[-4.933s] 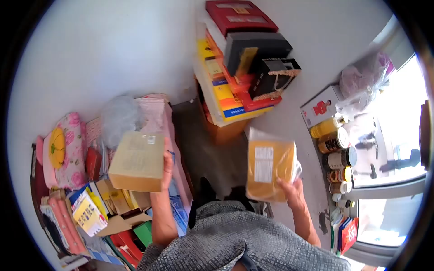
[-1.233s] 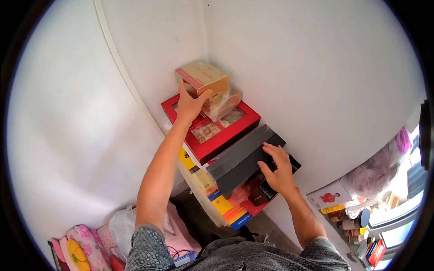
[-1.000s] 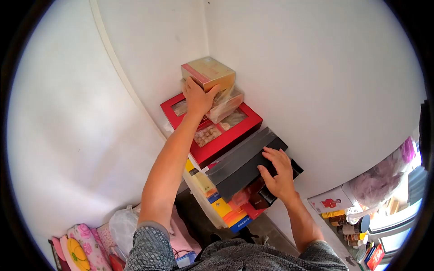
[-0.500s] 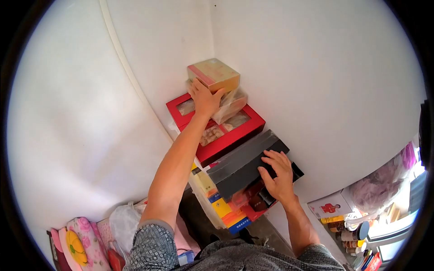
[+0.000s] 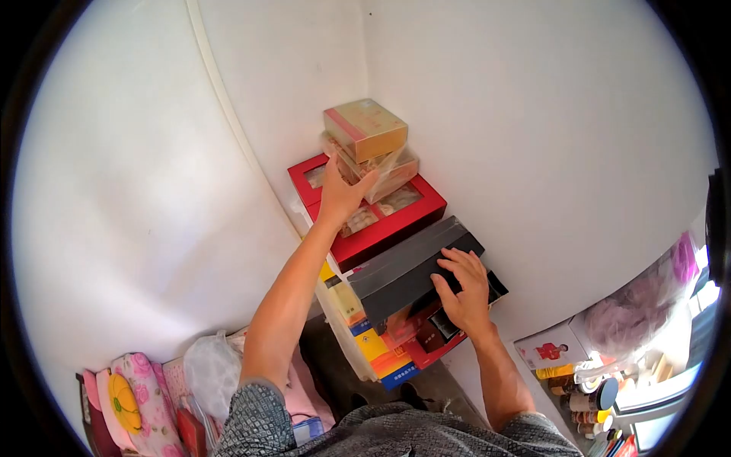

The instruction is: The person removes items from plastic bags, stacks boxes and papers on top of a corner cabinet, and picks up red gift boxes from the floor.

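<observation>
Through my camera I see the tan rectangular box with a pink edge (image 5: 367,131) sitting on a clear plastic package (image 5: 394,177), itself on top of a red box with transparent windows (image 5: 403,227), near the wall corner. My left hand (image 5: 346,190) is at the package's near side, thumb and fingers spread apart; I cannot tell whether it touches. My right hand (image 5: 466,293) rests on a dark grey oblong box (image 5: 403,278), fingers slightly bent and apart. Farther off, I see a whitish translucent plastic bag (image 5: 212,373) at lower left and lidded jars (image 5: 605,394) at lower right.
</observation>
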Demonstrator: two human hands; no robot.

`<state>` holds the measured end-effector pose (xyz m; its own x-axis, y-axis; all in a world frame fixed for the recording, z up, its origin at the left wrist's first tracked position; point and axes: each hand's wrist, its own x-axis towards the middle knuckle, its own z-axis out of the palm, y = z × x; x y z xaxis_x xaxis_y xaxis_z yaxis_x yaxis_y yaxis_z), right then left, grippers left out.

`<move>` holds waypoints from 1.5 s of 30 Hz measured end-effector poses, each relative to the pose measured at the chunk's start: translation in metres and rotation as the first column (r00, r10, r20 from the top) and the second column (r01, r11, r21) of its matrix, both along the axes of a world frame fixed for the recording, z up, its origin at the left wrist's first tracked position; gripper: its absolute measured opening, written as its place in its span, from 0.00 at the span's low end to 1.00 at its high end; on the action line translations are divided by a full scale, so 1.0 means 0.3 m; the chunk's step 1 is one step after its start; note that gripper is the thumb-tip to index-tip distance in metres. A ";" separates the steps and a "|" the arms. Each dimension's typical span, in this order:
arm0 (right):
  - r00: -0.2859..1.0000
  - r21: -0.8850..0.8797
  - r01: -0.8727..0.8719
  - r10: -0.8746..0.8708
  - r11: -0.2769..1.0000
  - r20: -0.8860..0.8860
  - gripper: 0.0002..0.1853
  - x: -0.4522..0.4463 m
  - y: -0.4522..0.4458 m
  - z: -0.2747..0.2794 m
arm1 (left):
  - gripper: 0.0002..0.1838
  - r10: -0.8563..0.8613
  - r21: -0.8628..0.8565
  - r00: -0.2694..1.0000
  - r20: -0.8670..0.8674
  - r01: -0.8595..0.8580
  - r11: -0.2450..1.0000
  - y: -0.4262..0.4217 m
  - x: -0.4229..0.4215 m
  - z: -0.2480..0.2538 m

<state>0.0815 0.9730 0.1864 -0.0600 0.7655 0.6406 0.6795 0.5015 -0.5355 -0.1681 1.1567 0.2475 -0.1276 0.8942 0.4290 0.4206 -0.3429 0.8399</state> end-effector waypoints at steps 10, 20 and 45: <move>1.000 -0.006 0.020 -0.020 1.000 0.016 0.13 -0.001 0.009 0.001 | 0.38 0.023 0.141 0.940 0.342 -0.075 0.987 -0.540 -0.166 -0.220; 0.991 -0.067 -0.030 0.038 0.997 0.126 0.13 -0.017 0.016 -0.030 | 0.34 0.763 -0.637 0.644 -0.047 -0.608 0.474 -1.587 -0.239 -0.957; 0.988 -0.045 0.033 -0.026 0.998 0.155 0.21 0.038 0.085 -0.054 | 0.32 0.989 -0.766 0.104 -0.108 -0.643 -0.016 -2.529 -0.064 -1.112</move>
<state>0.0930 0.9984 0.1700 -0.1325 0.7976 0.5884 0.7700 0.4566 -0.4456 -0.1873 0.3980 -0.0861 -0.9138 -0.0769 -0.3988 -0.3731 0.5467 0.7496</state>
